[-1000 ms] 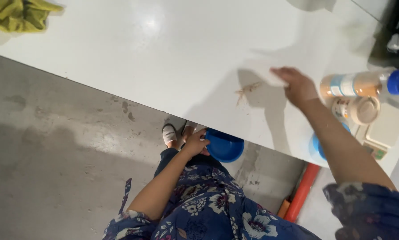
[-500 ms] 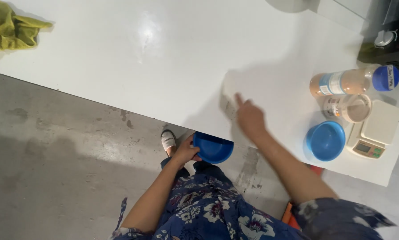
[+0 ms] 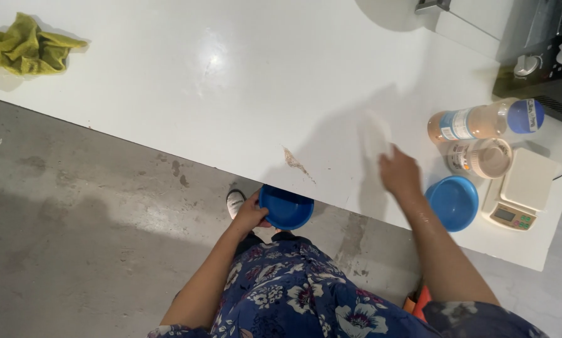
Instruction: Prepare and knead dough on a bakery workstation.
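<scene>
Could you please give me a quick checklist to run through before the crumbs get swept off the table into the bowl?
1. Left hand grips the blue bowl: ok.
2. Bowl sits below the table edge: ok.
3. Bowl lined up under the brown crumbs: ok, roughly beneath them.
4. Right hand on the crumbs: not ok, it is off to the side, on the white cloth.
5. Second blue bowl, the cup, the bottle and the scale away from the crumbs: ok.
6. Whether the held bowl is empty: cannot tell.

Blue floral dress, prob. white shoe (image 3: 234, 202)
</scene>
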